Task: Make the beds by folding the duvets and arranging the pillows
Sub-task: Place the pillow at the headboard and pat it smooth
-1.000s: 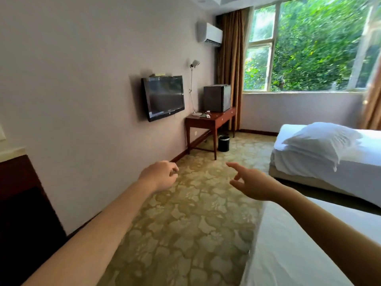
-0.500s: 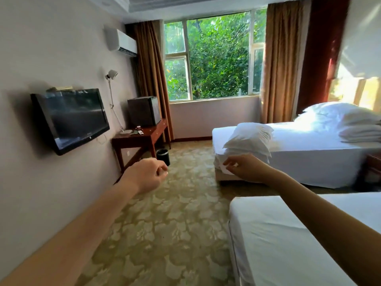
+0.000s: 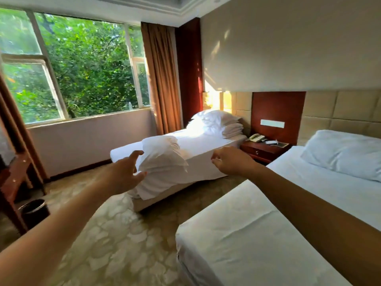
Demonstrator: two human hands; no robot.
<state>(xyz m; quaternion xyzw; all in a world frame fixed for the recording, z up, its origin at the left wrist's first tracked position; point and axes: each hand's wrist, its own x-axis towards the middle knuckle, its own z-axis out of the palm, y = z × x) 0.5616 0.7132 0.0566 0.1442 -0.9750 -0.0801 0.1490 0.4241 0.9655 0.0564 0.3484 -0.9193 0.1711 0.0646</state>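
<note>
Two white beds fill the room. The far bed (image 3: 206, 149) by the window carries a white pillow (image 3: 162, 155) hanging over its foot end and a stack of a pillow and folded duvet (image 3: 218, 123) at its head. The near bed (image 3: 257, 223) has one white pillow (image 3: 344, 153) at the headboard. My left hand (image 3: 125, 172) is stretched out with fingers spread, empty, in front of the foot-end pillow. My right hand (image 3: 231, 159) hangs in the air with loosely curled fingers, holding nothing.
A wooden nightstand (image 3: 263, 149) with a phone stands between the beds. A black bin (image 3: 34, 211) and a wooden desk (image 3: 14, 182) are at the left. Patterned carpet (image 3: 123, 234) runs between me and the far bed. Window and brown curtain (image 3: 162, 79) are behind.
My view has swung right from the TV wall to the two beds. My left hand has gone from a fist to spread fingers; both hands now reach toward the far bed.
</note>
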